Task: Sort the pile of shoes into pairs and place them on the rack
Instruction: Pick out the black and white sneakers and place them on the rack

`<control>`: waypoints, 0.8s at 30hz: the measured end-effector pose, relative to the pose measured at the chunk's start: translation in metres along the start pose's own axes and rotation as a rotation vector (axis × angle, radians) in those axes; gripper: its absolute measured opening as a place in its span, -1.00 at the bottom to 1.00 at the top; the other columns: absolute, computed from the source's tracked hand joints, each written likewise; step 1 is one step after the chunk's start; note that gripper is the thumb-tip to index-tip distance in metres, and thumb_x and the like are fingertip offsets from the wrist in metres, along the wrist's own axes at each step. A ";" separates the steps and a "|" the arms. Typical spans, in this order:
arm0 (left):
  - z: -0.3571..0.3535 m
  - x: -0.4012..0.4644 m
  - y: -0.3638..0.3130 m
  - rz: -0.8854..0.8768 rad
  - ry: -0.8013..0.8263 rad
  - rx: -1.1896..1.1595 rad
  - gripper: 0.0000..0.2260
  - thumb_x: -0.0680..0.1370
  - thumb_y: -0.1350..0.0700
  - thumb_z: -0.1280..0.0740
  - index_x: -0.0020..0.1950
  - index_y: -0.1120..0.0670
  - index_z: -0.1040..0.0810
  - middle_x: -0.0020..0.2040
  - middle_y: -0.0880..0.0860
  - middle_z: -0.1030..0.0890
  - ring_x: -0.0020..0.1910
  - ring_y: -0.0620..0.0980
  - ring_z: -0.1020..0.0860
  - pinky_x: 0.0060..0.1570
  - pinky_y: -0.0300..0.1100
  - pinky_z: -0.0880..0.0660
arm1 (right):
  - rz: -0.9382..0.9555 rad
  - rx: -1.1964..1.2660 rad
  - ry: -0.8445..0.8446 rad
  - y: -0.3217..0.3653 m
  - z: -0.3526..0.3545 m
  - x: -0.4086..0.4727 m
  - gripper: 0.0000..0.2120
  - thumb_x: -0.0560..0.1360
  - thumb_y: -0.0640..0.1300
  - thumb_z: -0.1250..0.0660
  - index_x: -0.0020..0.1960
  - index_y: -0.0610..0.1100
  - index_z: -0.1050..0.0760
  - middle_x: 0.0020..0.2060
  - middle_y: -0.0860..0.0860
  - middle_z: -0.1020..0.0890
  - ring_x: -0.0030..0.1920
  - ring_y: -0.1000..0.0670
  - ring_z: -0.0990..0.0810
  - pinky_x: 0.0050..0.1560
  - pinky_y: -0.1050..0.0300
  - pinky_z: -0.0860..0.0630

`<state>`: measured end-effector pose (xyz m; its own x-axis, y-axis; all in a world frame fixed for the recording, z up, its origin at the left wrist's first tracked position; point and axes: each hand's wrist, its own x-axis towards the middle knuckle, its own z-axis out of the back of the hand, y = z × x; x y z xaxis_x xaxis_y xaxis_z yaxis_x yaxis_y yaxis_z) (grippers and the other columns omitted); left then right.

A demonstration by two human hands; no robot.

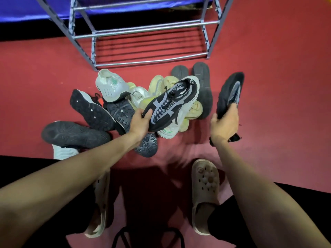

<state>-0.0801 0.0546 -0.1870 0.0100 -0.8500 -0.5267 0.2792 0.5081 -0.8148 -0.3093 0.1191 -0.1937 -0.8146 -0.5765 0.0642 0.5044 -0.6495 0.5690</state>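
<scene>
My left hand [140, 122] grips a black and grey knit sneaker with a white sole [172, 102] by its heel end, held above the pile. Off to the right of the pile, my right hand [224, 125] holds a matching black and grey sneaker [231, 92], toe pointing away. The pile of shoes [125, 104] lies on the red floor: black-soled shoes upside down, a white mesh sneaker [110, 86] and pale yellow sneakers [161, 83]. The metal shoe rack [146, 33] stands behind the pile with bare rails.
Two dark soles [202, 86] lie upside down at the pile's right rear. My feet wear beige clogs [205, 194] near the bottom. A blue sheet [26, 9] hangs at the top left. Red carpet stretches to both sides of the rack.
</scene>
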 end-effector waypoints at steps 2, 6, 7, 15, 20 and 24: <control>0.001 0.001 -0.006 0.000 -0.036 -0.035 -0.84 0.58 -0.01 -0.25 -0.16 0.01 -0.38 -0.12 0.04 -0.56 -0.06 0.07 -0.55 0.09 0.17 -0.54 | 0.311 -0.098 -0.029 0.004 0.009 0.006 -0.78 0.37 -0.24 -0.29 0.00 -0.24 -0.37 -0.06 -0.20 -0.54 -0.01 -0.24 -0.50 -0.13 -0.09 -0.42; 0.007 0.002 -0.023 -0.036 -0.049 -0.094 -0.87 0.56 0.03 -0.31 -0.07 0.09 -0.49 -0.04 0.14 -0.63 -0.02 0.13 -0.63 0.03 0.12 -0.59 | 0.748 -0.236 -0.019 0.023 0.026 0.011 -0.71 0.22 -0.33 -0.29 -0.12 -0.19 -0.29 -0.25 -0.21 -0.49 -0.23 -0.23 -0.51 -0.39 -0.01 -0.36; 0.011 0.003 -0.027 -0.084 -0.046 -0.072 -0.85 0.55 0.03 -0.32 -0.05 0.12 -0.52 -0.09 0.12 -0.64 -0.09 0.09 -0.63 -0.02 0.02 -0.61 | 0.798 -0.251 0.006 0.027 0.029 0.011 -0.68 0.20 -0.35 -0.31 -0.12 -0.17 -0.27 -0.26 -0.21 -0.49 -0.26 -0.23 -0.51 -0.43 0.01 -0.34; 0.074 0.023 -0.070 -0.338 0.072 0.236 -0.82 0.47 0.03 -0.43 -0.03 0.12 -0.66 -0.07 0.09 -0.65 -0.04 -0.08 -0.55 0.10 -0.18 -0.46 | 0.653 -0.105 0.157 0.060 0.040 0.008 -0.76 0.36 -0.24 -0.31 -0.02 -0.25 -0.35 -0.05 -0.20 -0.47 -0.03 -0.28 -0.48 -0.24 -0.06 -0.36; 0.080 0.042 -0.105 -0.275 0.270 0.498 -0.70 0.39 -0.05 -0.49 0.00 0.12 -0.70 -0.04 0.07 -0.70 -0.11 -0.08 -0.62 -0.09 -0.31 -0.53 | 0.639 -0.100 0.239 0.078 0.044 0.006 -0.75 0.37 -0.21 -0.32 -0.01 -0.22 -0.33 -0.06 -0.18 -0.48 -0.10 -0.28 -0.51 -0.25 -0.05 -0.36; 0.046 0.072 -0.117 -0.114 0.147 0.351 -0.70 0.37 0.05 -0.53 0.01 0.14 -0.57 -0.14 0.09 -0.61 -0.27 0.02 -0.60 -0.24 -0.13 -0.62 | 0.678 -0.187 0.305 0.091 0.047 0.006 -0.76 0.39 -0.19 -0.32 0.00 -0.21 -0.33 -0.05 -0.16 -0.50 -0.10 -0.29 -0.53 -0.24 -0.04 -0.36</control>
<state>-0.0675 -0.0728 -0.1187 -0.1701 -0.8564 -0.4875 0.5818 0.3120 -0.7511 -0.2813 0.0797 -0.1030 -0.2085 -0.9724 0.1048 0.9276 -0.1626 0.3363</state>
